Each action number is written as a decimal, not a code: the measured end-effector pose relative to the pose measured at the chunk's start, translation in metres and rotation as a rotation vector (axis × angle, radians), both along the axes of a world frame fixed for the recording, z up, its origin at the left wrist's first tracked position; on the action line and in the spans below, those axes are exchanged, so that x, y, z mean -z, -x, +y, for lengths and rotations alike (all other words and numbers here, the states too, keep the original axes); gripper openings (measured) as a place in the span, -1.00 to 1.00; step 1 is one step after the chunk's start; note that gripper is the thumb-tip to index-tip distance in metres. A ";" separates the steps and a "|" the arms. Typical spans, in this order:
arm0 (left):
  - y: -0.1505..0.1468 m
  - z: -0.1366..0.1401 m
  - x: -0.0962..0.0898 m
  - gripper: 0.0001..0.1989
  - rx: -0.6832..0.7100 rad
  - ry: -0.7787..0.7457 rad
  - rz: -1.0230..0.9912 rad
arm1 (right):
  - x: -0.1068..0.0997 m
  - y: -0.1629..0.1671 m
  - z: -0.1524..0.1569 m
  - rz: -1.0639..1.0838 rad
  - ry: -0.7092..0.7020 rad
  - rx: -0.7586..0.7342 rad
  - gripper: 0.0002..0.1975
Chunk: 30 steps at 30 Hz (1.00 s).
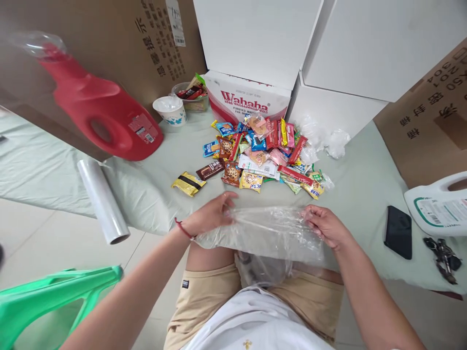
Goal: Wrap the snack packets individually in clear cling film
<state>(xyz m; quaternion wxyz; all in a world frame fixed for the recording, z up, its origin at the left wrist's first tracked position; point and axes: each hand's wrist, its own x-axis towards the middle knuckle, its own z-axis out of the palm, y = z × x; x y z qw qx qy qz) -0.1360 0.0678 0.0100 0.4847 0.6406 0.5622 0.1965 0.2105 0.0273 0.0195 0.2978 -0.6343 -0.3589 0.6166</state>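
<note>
A clear plastic bag (270, 233) is stretched between my two hands, its top edge drawn into creases and its lower part hanging over my lap. At its left end my left hand (213, 214), with a red cord on the wrist, grips the film with the lower fingers; the upper fingers stick out loosely. My right hand (324, 223) pinches the bag's right upper corner. Just beyond the bag lies a heap of wrapped snacks (259, 150) in many colours. One yellow packet with a black band (188, 183) rests apart at its left, nearest my left hand.
Crumpled plastic film (335, 143) lies right of the heap. Left are a red jug (105, 114), a film roll (102, 201), a paper cup (170, 111) and a snack tub (191, 96). A phone (398, 232), keys (443, 257) and a white bottle (441, 206) sit right. Boxes (255, 34) stand behind.
</note>
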 end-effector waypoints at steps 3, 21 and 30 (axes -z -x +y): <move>-0.013 -0.003 -0.005 -0.64 -0.431 -0.465 0.307 | 0.024 0.015 0.001 0.000 -0.019 0.116 -0.55; -0.035 -0.100 0.050 -0.40 0.315 -0.626 0.496 | 0.044 -0.050 0.025 -0.498 -0.244 0.025 -0.64; -0.095 -0.058 0.010 -0.70 0.125 -0.751 0.266 | 0.017 0.024 -0.021 -1.005 -0.993 -0.317 -0.61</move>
